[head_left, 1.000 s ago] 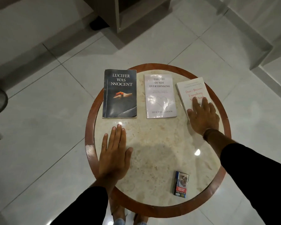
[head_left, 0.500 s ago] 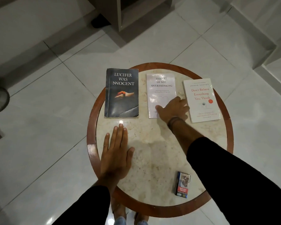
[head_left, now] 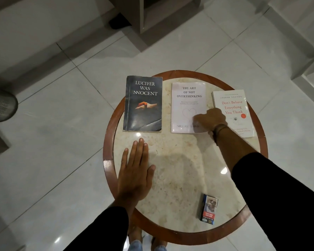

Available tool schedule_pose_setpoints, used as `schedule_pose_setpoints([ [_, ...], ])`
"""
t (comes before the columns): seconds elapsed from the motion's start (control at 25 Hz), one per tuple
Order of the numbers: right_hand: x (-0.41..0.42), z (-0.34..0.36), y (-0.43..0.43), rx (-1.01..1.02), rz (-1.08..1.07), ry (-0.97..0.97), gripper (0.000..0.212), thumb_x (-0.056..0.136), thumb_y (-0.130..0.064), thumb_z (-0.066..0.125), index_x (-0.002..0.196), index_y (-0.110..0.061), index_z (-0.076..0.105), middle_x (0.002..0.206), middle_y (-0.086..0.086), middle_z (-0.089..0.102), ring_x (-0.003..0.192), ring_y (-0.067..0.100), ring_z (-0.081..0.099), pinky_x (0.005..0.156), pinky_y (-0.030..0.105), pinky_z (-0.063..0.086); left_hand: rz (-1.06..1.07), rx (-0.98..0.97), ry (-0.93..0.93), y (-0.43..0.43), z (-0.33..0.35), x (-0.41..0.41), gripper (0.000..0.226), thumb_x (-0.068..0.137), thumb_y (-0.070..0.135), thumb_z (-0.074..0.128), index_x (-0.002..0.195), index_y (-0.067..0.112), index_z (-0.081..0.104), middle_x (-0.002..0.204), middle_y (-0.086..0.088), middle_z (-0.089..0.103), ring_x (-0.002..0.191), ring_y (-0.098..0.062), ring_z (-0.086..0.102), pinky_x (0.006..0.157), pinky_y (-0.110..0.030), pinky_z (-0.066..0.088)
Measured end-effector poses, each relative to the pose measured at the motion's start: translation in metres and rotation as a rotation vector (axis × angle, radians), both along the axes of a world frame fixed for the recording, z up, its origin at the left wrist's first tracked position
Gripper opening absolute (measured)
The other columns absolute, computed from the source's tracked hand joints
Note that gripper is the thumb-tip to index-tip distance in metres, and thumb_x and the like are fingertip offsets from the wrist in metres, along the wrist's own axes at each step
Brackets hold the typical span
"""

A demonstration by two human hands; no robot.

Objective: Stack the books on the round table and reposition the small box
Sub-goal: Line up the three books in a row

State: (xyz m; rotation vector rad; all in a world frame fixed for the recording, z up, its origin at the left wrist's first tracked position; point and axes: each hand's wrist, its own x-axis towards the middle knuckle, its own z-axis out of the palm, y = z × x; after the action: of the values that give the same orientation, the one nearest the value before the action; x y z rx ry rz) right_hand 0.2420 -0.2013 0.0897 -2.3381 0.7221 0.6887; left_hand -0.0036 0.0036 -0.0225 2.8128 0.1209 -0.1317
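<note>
Tabletop [head_left: 179, 178]: books unstacked | right hand [head_left: 209, 119] moved from right book to middle book [head_left: 188, 98], fingers curled on it, grasp unclear | left hand [head_left: 134, 174] flat, empty

dark book [head_left: 143, 104] flat, far left | pale middle book [head_left: 187, 104] flat, lower right corner under hand | white book [head_left: 233, 109] flat, far right | small box [head_left: 209, 211] near edge

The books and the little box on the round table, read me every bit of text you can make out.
Dark book: "LUCIFER WAS NNOCENT"
Middle book: "THE ART OF NOT OVERTHINKING"; subtitle and author line too blurred, partly under the right hand.
Right book: "JOSEPH NGUYEN", "Don't Believe Everything You Think"; small print unreadable.
Small box: labels unreadable.
</note>
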Motion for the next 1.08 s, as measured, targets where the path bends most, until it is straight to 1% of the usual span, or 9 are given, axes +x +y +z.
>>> schedule_pose_setpoints([
  [0.08,-0.003,0.015,-0.009,0.104,-0.05,-0.045,0.009,0.087,-0.011,0.077,0.083,-0.007,0.07,0.113,0.017,0.079,0.107,0.038,0.076,0.092,0.056,0.065,0.005,-0.011,-0.003,0.0,0.0,0.001,0.071,0.112,0.053,0.031,0.173,0.019,0.022,0.183,-0.008,0.023,0.17,-0.032,0.022,0.138,-0.058,0.017],
  [0.12,-0.006,0.023,-0.01,0.162,-0.073,-0.075,0.016,0.091,-0.009,0.076,0.078,-0.01,0.068,0.111,0.017,0.079,0.103,0.038,0.078,0.087,0.055,0.066,0.005,-0.011,0.003,0.0,0.0,0.001,0.071,0.112,0.053,0.03,0.173,0.019,0.021,0.184,-0.008,0.022,0.17,-0.032,0.021,0.138,-0.058,0.017],
  [0.32,-0.013,0.045,0.028,0.443,-0.079,-0.153,0.006,0.096,-0.014,0.076,0.102,-0.015,0.078,0.109,0.01,0.082,0.092,0.027,0.081,0.062,0.032,0.068,-0.014,0.006,0.018,0.001,0.001,0.0,0.074,0.112,0.051,0.032,0.174,0.016,0.016,0.185,-0.008,0.016,0.172,-0.029,0.012,0.14,-0.052,0.006],
  [0.48,-0.013,0.011,0.09,0.448,-0.024,-0.048,0.018,0.094,-0.014,0.08,0.11,-0.009,0.075,0.114,0.011,0.081,0.094,0.027,0.08,0.061,0.031,0.066,-0.016,0.011,0.026,0.001,0.004,-0.001,0.074,0.112,0.052,0.031,0.175,0.016,0.014,0.185,-0.009,0.017,0.172,-0.03,0.015,0.14,-0.054,0.012],
  [0.6,-0.015,-0.014,0.108,0.368,-0.018,-0.038,0.016,0.086,-0.016,0.086,0.087,-0.017,0.07,0.112,0.013,0.082,0.093,0.033,0.081,0.079,0.048,0.069,-0.017,0.016,0.022,0.002,0.006,-0.001,0.074,0.112,0.051,0.032,0.174,0.015,0.016,0.185,-0.009,0.017,0.172,-0.03,0.014,0.14,-0.053,0.01],
  [0.76,-0.021,-0.023,0.104,0.169,0.07,-0.18,0.036,0.073,-0.043,0.091,0.077,-0.026,0.06,0.094,-0.001,0.077,0.086,0.025,0.077,0.081,0.047,0.067,-0.021,0.018,0.025,0.001,0.005,-0.001,0.073,0.113,0.05,0.031,0.175,0.015,0.015,0.186,-0.008,0.013,0.173,-0.028,0.009,0.14,-0.053,0.009],
  [0.92,-0.021,-0.016,0.047,-0.04,0.028,-0.317,0.045,0.085,-0.059,0.075,0.108,-0.022,0.063,0.112,0.002,0.068,0.108,0.028,0.066,0.089,0.043,0.054,-0.034,0.007,0.011,0.002,0.003,-0.002,0.074,0.113,0.049,0.028,0.175,0.014,0.009,0.186,-0.009,0.009,0.173,-0.027,0.006,0.14,-0.053,0.009],
  [1.0,-0.017,-0.014,-0.009,-0.308,0.02,-0.298,0.051,0.093,-0.054,0.065,0.129,-0.018,0.058,0.135,0.013,0.059,0.128,0.039,0.054,0.101,0.053,0.048,-0.024,0.008,0.008,0.002,0.003,-0.002,0.073,0.113,0.049,0.025,0.175,0.013,0.01,0.186,-0.009,0.011,0.173,-0.028,0.008,0.139,-0.054,0.012],
  [1.08,-0.018,-0.008,-0.066,-0.441,-0.03,-0.216,0.06,0.097,-0.047,0.063,0.144,-0.012,0.049,0.149,0.021,0.051,0.139,0.046,0.047,0.112,0.06,0.043,-0.024,0.012,0.015,0.002,0.004,-0.002,0.073,0.113,0.05,0.024,0.175,0.014,0.01,0.186,-0.01,0.012,0.172,-0.029,0.011,0.138,-0.056,0.015],
])
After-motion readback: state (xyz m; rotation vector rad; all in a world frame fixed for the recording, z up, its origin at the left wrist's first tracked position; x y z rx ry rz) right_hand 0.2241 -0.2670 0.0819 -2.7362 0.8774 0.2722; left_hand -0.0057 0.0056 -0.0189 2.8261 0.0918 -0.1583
